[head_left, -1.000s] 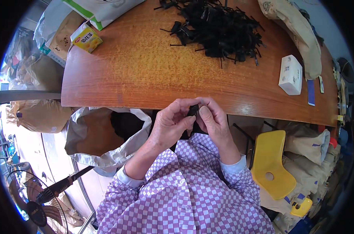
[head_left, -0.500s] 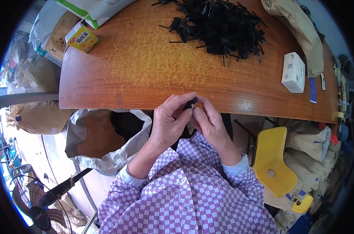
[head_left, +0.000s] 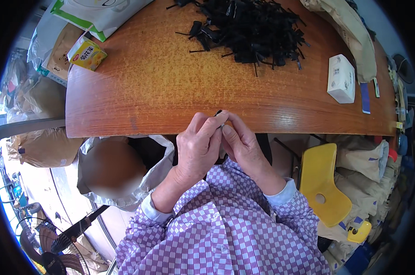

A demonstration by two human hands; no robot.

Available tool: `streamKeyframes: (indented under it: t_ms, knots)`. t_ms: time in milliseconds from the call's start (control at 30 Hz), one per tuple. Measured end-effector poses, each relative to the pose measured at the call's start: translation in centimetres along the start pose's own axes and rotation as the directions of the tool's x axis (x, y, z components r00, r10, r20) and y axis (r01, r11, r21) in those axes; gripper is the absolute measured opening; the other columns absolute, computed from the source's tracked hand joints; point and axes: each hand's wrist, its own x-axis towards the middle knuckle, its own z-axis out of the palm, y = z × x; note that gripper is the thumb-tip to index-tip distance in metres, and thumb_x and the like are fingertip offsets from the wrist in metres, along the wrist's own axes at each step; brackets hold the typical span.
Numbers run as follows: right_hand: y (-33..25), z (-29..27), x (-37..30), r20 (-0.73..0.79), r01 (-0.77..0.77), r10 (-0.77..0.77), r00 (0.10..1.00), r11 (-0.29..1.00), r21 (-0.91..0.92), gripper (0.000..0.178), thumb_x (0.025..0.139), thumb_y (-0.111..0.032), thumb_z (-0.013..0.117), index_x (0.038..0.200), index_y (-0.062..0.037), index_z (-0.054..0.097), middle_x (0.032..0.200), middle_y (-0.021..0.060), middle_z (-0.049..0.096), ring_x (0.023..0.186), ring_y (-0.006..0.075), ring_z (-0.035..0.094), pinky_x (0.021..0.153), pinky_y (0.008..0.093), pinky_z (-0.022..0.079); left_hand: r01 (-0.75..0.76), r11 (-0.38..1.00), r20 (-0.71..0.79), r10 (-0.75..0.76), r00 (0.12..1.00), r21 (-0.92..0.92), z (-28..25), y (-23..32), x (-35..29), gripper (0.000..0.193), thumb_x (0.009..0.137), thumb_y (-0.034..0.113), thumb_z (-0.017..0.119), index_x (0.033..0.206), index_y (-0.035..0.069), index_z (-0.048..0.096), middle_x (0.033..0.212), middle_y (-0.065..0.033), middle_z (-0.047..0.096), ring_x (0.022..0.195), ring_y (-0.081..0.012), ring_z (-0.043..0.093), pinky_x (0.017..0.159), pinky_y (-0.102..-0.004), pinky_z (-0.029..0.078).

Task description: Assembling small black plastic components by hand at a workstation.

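Just off the table's near edge, my left hand (head_left: pixel 194 145) and my right hand (head_left: pixel 245 143) meet with their fingertips pinched together. Between them is a small black piece (head_left: pixel 219 112), of which only a sliver shows above the fingers. A pale bit shows beside it at the thumb tips; its kind cannot be made out. Farther off on the wooden table (head_left: pixel 157 78) lies a heap of small black pieces (head_left: pixel 257 34), with thin tails sticking out of it.
A yellow drink carton (head_left: pixel 87 53) stands at the table's left end, a white tissue pack (head_left: pixel 341 79) at the right. Below the near edge hangs an open white sack (head_left: pixel 164 156). A yellow chair (head_left: pixel 318 178) is to the right, a fan (head_left: pixel 54 256) at lower left.
My fingers have closed further over the black piece, hiding more of it. My hands stay together at nearly the same spot. The whole view has shifted slightly.
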Motion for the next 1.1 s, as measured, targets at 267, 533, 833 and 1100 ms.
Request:
streamKeyframes:
  t_ms: [267, 533, 833, 1100]
  knots:
    - [-0.1, -1.6, 0.6, 0.047, 0.405, -0.408, 0.912, 0.877, -0.258, 0.026, 0.096, -0.012, 0.049, 0.121, -0.0051, 0.047, 0.073, -0.0032, 0.046, 0.059, 0.0023, 0.043, 0.05, 0.0164, 0.035, 0.283, 0.665, 0.169, -0.232, 0.958, -0.692, -0.4, -0.1, 0.4, 0.035, 0.089, -0.003, 0.051, 0.123, 0.004, 0.045, 0.093, -0.0103, 0.064, 0.074, -0.0123, 0.064, 0.059, -0.0203, 0.048]
    - [-1.9, -2.5, 0.2, 0.117, 0.226, -0.242, 0.963, 0.965, 0.134, 0.019, 0.092, -0.018, 0.058, 0.105, -0.0058, 0.051, 0.074, -0.0034, 0.053, 0.049, -0.0007, 0.037, 0.039, 0.0137, 0.023, 0.54, 0.231, 0.452, -0.341, 0.824, -0.81, -2.0, 0.1, 0.9, 0.037, 0.092, 0.009, 0.054, 0.127, 0.006, 0.045, 0.1, -0.0119, 0.061, 0.072, -0.0163, 0.066, 0.059, -0.0208, 0.053]
    - [-1.9, -4.2, 0.0, 0.156, -0.01, -0.008, 0.988, 0.994, 0.109, 0.011, 0.09, -0.015, 0.061, 0.087, -0.0075, 0.054, 0.077, -0.0051, 0.052, 0.066, 0.0008, 0.046, 0.055, 0.0172, 0.037, 0.524, 0.554, 0.491, -0.223, 0.842, -0.647, -0.3, 1.0, 0.3, 0.037, 0.091, 0.004, 0.051, 0.128, 0.002, 0.047, 0.092, -0.0051, 0.061, 0.069, -0.0098, 0.061, 0.056, -0.017, 0.045]
    - [-1.2, -3.2, -0.7, 0.073, 0.272, -0.263, 0.962, 0.947, -0.171, 0.013, 0.089, -0.009, 0.06, 0.083, -0.0009, 0.051, 0.07, -0.0042, 0.048, 0.064, 0.0026, 0.044, 0.053, 0.021, 0.039, 0.286, 0.932, 0.461, -0.158, 0.873, -0.222, 0.4, 1.3, -0.1, 0.045, 0.083, -0.011, 0.05, 0.126, 0.001, 0.043, 0.093, -0.007, 0.06, 0.075, -0.0105, 0.062, 0.066, -0.0231, 0.052]
